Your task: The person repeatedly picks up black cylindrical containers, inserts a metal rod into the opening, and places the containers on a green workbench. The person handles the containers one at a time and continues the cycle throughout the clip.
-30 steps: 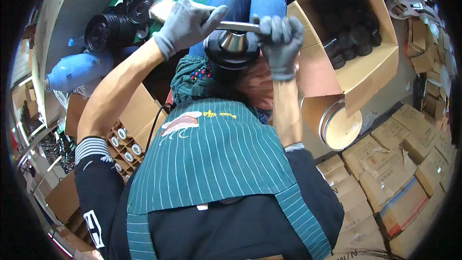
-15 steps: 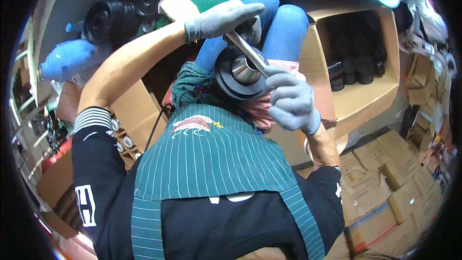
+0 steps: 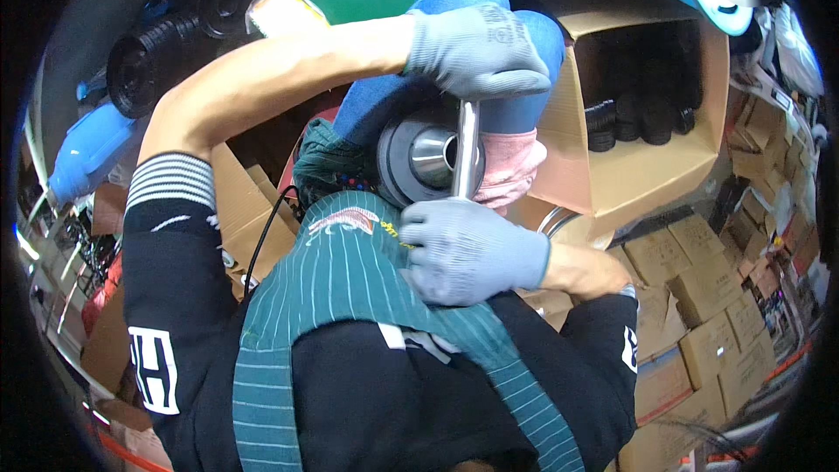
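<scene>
A black round part (image 3: 395, 162) sits between my legs, a shiny metal cone (image 3: 428, 156) with a dark opening at its middle. Over the cone's right side runs a straight metal bar (image 3: 468, 149). My left hand (image 3: 481, 52), in a grey knit glove, is closed at the bar's far end and hides that end. At the near end, close to my apron (image 3: 350, 253), my gloved right hand (image 3: 472, 253) is wrapped round the bar. How the bar meets the cone cannot be made out.
An open cardboard box (image 3: 651, 170) with black round parts (image 3: 642, 118) stands to the right. Black ribbed parts (image 3: 149, 61) and a blue bottle-like thing (image 3: 92, 153) lie at the left. Flat cartons (image 3: 699, 297) cover the lower right. A blue basin (image 3: 734, 17) shows at the top right.
The bar has swung from a slant to nearly straight toward me. My left hand has moved right, and my right hand has come nearer to my body and leftward.
</scene>
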Motion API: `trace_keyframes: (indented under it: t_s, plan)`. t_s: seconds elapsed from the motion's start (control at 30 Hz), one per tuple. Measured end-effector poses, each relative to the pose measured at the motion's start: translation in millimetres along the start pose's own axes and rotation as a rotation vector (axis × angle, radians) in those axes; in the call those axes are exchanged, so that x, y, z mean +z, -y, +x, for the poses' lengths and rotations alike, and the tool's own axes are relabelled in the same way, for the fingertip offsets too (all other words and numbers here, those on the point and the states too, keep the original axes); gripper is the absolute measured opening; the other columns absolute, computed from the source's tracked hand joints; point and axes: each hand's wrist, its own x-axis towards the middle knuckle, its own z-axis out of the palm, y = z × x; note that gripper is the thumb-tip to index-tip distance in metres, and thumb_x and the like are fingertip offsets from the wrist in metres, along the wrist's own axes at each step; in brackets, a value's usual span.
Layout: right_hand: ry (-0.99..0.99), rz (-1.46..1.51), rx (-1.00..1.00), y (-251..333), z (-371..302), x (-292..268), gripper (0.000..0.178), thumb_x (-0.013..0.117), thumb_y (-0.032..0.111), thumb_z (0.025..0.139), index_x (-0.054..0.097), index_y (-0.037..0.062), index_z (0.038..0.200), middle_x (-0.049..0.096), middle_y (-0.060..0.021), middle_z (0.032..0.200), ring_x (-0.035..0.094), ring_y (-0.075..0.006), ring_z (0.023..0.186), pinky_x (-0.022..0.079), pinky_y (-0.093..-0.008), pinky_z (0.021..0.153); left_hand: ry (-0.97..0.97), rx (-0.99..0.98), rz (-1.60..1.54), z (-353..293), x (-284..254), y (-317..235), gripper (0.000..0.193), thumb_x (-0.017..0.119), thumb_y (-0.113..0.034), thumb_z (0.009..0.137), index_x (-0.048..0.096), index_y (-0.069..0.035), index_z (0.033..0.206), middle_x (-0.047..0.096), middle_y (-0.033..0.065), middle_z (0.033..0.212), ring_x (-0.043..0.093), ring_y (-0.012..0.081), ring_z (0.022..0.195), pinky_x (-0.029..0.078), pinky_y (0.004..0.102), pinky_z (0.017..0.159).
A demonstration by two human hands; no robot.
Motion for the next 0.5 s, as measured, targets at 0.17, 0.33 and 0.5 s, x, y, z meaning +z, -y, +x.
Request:
trace_keyframes:
  t_s: [0.17, 0.33, 0.5]
  plan:
    - [-0.135, 0.042, -0.008, -2.0, 9.8, -11.3, 0.019, 0.074, 0.027, 0.086, 0.072, 0.0135, 0.073, 0.067, -0.0026, 0.071, 0.061, -0.0213, 0.075, 0.057, -0.0411, 0.079, 0.006, 0.092, 0.107, 6.6, -11.2, 1.4, 0.041, 0.046, -0.034, 0.111, 0.069, -0.005, 0.093, 0.067, 0.0198, 0.081, 0.066, 0.0412, 0.079, 0.052, 0.0469, 0.074]
    - [-0.414, -0.480, 0.311, 33.1, -21.3, -9.4, 0.042, 0.079, 0.044, 0.088, 0.080, 0.0106, 0.114, 0.077, -0.0096, 0.120, 0.067, -0.0271, 0.124, 0.041, -0.0582, 0.120, -0.137, -0.352, -0.226, -45.0, -43.7, -21.4, 0.067, 0.046, -0.052, 0.114, 0.078, -0.006, 0.077, 0.069, 0.0067, 0.065, 0.066, 0.0168, 0.060, 0.053, 0.0347, 0.063]
    - [-0.833, -0.142, 0.811, 25.9, -44.3, 41.9, 0.114, 0.092, 0.040, 0.071, 0.038, 0.0022, 0.164, 0.031, -0.0334, 0.168, 0.039, -0.0484, 0.153, 0.028, -0.0572, 0.127, -0.648, -0.587, -0.378, -146.9, -61.6, 15.6, 0.048, 0.054, -0.046, 0.112, 0.078, -0.005, 0.105, 0.069, -0.0011, 0.078, 0.055, 0.0074, 0.059, 0.042, 0.0238, 0.054]
